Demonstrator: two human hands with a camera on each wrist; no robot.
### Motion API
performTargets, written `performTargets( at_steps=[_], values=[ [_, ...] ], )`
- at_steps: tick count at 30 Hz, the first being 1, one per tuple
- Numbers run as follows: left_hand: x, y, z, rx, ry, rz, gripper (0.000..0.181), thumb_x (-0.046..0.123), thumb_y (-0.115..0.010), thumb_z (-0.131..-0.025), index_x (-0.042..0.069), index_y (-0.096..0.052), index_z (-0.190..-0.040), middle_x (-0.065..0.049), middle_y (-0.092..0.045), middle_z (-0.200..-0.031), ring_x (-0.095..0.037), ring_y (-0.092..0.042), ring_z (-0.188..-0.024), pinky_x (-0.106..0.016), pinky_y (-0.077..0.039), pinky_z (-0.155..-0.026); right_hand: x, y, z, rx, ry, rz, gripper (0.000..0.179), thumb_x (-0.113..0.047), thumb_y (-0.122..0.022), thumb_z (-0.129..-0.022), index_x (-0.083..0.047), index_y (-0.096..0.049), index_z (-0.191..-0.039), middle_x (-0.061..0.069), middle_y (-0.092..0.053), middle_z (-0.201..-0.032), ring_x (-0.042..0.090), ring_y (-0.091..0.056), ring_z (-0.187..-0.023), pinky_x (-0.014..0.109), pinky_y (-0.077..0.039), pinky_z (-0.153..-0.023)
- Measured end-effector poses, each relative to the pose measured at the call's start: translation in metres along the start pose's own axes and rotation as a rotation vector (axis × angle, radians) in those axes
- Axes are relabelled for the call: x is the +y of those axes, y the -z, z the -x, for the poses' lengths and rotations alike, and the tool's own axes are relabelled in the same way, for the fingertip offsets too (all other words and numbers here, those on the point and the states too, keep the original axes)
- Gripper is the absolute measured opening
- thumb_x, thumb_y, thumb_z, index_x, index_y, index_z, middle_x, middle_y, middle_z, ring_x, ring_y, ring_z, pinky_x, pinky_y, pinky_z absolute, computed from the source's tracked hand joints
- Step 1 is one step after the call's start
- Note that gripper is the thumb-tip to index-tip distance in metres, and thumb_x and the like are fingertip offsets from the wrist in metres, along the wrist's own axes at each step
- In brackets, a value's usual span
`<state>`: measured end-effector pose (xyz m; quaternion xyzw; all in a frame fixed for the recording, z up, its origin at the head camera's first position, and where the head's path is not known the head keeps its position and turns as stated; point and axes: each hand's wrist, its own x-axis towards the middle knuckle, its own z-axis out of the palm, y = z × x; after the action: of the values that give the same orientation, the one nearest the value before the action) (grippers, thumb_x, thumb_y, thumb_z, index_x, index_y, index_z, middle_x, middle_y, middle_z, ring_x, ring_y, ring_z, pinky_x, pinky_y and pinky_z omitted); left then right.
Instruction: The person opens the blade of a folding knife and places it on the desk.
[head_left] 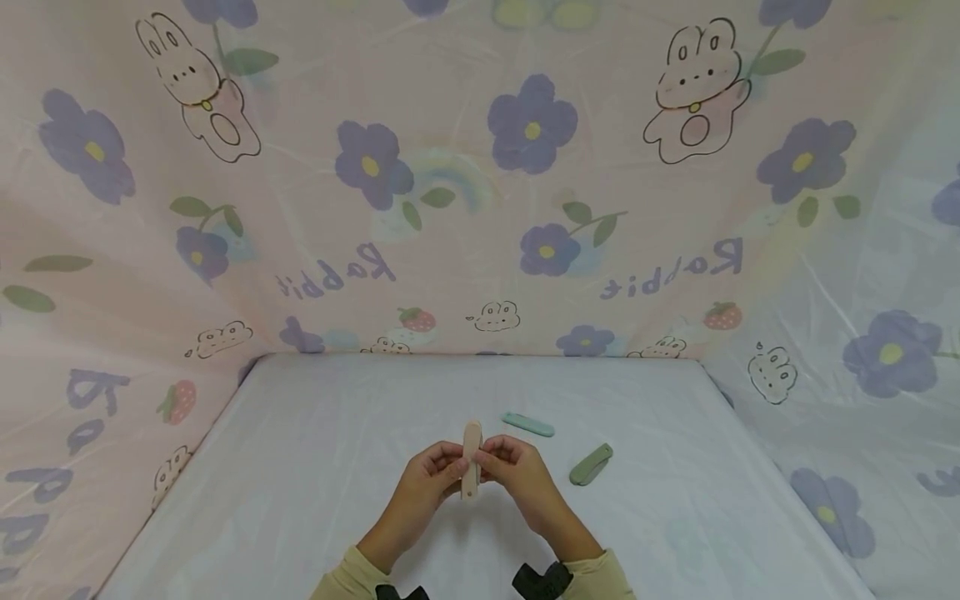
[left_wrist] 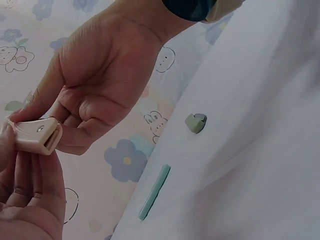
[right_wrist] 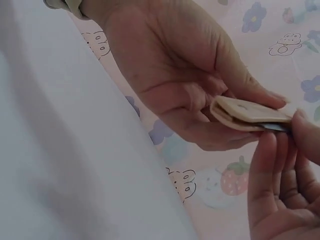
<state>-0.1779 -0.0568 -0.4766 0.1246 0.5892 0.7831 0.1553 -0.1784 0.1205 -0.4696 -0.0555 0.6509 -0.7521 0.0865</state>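
A beige folding knife point(head_left: 472, 436) is held upright between both hands in the head view. My left hand point(head_left: 432, 472) pinches it from the left, thumb on its face. From the other side my right hand point(head_left: 523, 475) grips it between thumb and fingers. A round rivet shows near one end of the knife point(left_wrist: 37, 131) in the left wrist view. In the right wrist view, a dark strip of blade point(right_wrist: 276, 127) shows along the slot of the handle, partly hidden by fingertips.
On the white table point(head_left: 337, 400) lie a pale teal folding knife point(head_left: 528, 424) and, closer to the right forearm, a green one point(head_left: 591, 465). Patterned sheets with flowers and rabbits point(head_left: 450, 100) hang behind the table and at both sides.
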Motion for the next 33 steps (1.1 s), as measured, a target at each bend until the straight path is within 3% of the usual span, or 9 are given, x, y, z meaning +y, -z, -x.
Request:
performTargets(
  at_steps=[21,28,33],
  values=[
    [-0.004,0.002,-0.001,-0.04,-0.027,-0.003,0.036,0.019,-0.057,-0.093,-0.007,-0.049,-0.116,-0.01,-0.062,-0.103,-0.02,-0.062,-0.096,-0.033,-0.051,-0.084,0.006,-0.008,0.005,0.048,0.011,-0.16,0.019,-0.017,-0.067,-0.087,-0.002,-0.058,-0.094,0.005,-0.061,-0.084,0.014,-0.058,-0.073,0.028,-0.053,-0.071],
    [-0.002,0.0,0.0,-0.009,-0.02,0.002,0.036,0.018,-0.058,-0.093,-0.008,-0.048,-0.116,-0.012,-0.061,-0.102,-0.022,-0.061,-0.093,-0.035,-0.051,-0.084,0.006,-0.013,0.008,0.084,0.024,-0.129,0.028,-0.023,-0.065,-0.088,0.001,-0.056,-0.099,0.005,-0.059,-0.084,0.015,-0.057,-0.074,0.026,-0.053,-0.07],
    [-0.001,-0.001,0.0,-0.023,-0.036,-0.005,0.034,0.016,-0.057,-0.093,-0.008,-0.048,-0.115,-0.013,-0.059,-0.102,-0.021,-0.06,-0.094,-0.035,-0.052,-0.083,0.005,-0.019,0.012,0.115,0.052,-0.094,0.032,-0.027,-0.062,-0.09,0.002,-0.055,-0.101,0.005,-0.058,-0.086,0.015,-0.056,-0.077,0.026,-0.052,-0.072]
  ],
)
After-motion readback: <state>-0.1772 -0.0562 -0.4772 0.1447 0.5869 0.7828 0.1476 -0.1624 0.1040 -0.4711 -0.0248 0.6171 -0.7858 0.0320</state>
